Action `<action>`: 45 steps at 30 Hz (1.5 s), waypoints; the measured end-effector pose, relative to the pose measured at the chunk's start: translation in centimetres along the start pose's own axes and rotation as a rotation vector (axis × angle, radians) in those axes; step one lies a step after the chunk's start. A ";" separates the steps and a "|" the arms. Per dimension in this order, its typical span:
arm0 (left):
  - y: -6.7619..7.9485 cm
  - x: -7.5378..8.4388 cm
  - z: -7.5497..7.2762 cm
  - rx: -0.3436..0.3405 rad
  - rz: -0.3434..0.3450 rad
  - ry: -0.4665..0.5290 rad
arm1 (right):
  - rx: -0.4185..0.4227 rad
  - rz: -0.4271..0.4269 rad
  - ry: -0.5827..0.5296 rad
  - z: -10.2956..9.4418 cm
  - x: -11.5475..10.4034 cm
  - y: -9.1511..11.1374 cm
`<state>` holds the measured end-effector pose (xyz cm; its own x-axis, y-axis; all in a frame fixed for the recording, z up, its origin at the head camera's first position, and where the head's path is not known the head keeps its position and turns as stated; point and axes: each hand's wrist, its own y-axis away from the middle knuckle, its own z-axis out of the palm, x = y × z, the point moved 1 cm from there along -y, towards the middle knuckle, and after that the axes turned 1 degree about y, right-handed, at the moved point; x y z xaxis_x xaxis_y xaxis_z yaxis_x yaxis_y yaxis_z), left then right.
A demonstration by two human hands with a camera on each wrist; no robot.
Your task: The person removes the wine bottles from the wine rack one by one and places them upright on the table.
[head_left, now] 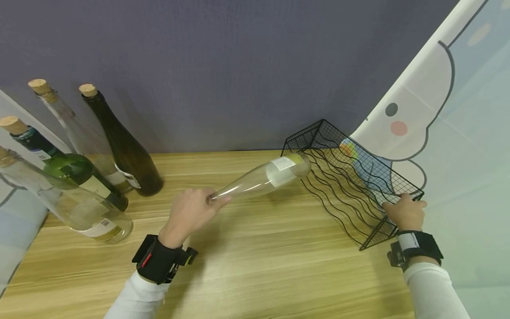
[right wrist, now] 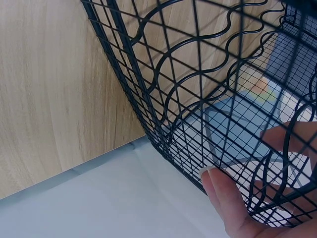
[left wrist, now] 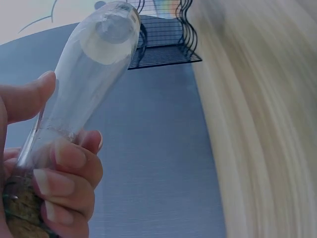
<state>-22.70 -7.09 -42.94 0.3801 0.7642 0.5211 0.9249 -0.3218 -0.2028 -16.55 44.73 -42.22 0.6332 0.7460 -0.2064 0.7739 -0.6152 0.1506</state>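
Note:
My left hand [head_left: 190,212] grips a clear glass bottle [head_left: 255,180] by its neck, fingers wrapped round it. In the head view the bottle lies nearly level, its base up and to the right, overlapping the left end of a black wire wine rack [head_left: 346,186]. Through the glass, the left wrist view shows a cork [left wrist: 25,213] in the neck, within the palm. My right hand [head_left: 406,213] holds the near right corner of the rack, thumb on the end mesh and fingers among the wavy wires. Those wavy wires run in rows between the mesh walls.
On the left of the wooden table [head_left: 255,266] stand several corked bottles: a dark one [head_left: 129,150], a green one [head_left: 83,173], and clear ones, one of them [head_left: 99,217] nearest. A grey cloth wall [head_left: 223,75] rises behind; a printed curtain [head_left: 470,186] hangs right.

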 end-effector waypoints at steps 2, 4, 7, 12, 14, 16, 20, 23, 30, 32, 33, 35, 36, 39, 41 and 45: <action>-0.2 0.2 -0.4 0.005 0.000 -0.010 | 0.002 -0.001 -0.001 0.0 0.0 0.0; -0.4 0.3 -0.9 0.002 -0.010 -0.004 | 0.003 -0.003 0.000 0.0 -0.1 0.0; -0.6 0.5 -1.5 -0.005 -0.019 -0.001 | -0.002 -0.002 0.002 0.0 -0.1 0.0; -1.0 0.8 -2.3 0.016 -0.020 -0.005 | -0.007 -0.003 0.002 0.0 -0.2 -0.1; -1.1 0.9 -2.5 0.027 -0.020 -0.004 | -0.005 -0.004 0.003 0.0 -0.2 -0.2; -1.1 1.0 -2.7 0.034 -0.022 0.006 | -0.006 -0.002 0.004 0.1 -0.3 -0.2; -1.2 0.9 -3.2 0.044 -0.031 0.025 | -0.012 0.002 -0.002 0.0 -0.4 -0.1; -1.3 0.7 -3.7 0.056 -0.047 0.016 | -0.021 0.006 -0.005 0.0 -0.5 0.0; -1.5 0.0 -5.1 0.095 -0.119 -0.015 | -0.023 0.019 -0.010 -0.5 -0.4 0.3; -1.5 -0.3 -5.3 0.102 -0.131 -0.007 | -0.027 0.020 -0.009 -0.6 -0.3 0.3; -1.5 -0.4 -5.3 0.105 -0.136 -0.001 | -0.029 0.022 -0.012 -0.6 -0.4 0.4; -1.4 -0.6 -5.4 0.106 -0.147 0.010 | -0.032 0.023 -0.012 -0.7 -0.4 0.4; -1.4 -0.6 -5.4 0.106 -0.153 0.015 | -0.032 0.023 -0.011 -0.7 -0.4 0.4; -1.3 -0.8 -5.4 0.109 -0.170 0.020 | -0.031 0.019 -0.009 -0.7 -0.4 0.5; -1.3 -0.9 -5.4 0.118 -0.181 0.016 | -0.030 0.017 -0.008 -0.7 -0.4 0.5; -1.1 -1.3 -5.6 0.144 -0.200 0.002 | -0.032 0.020 -0.011 -0.6 -0.4 0.3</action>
<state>-24.30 -10.83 -38.72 0.1891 0.8034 0.5647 0.9741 -0.0808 -0.2113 -16.56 44.35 -41.55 0.6486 0.7307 -0.2132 0.7612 -0.6216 0.1852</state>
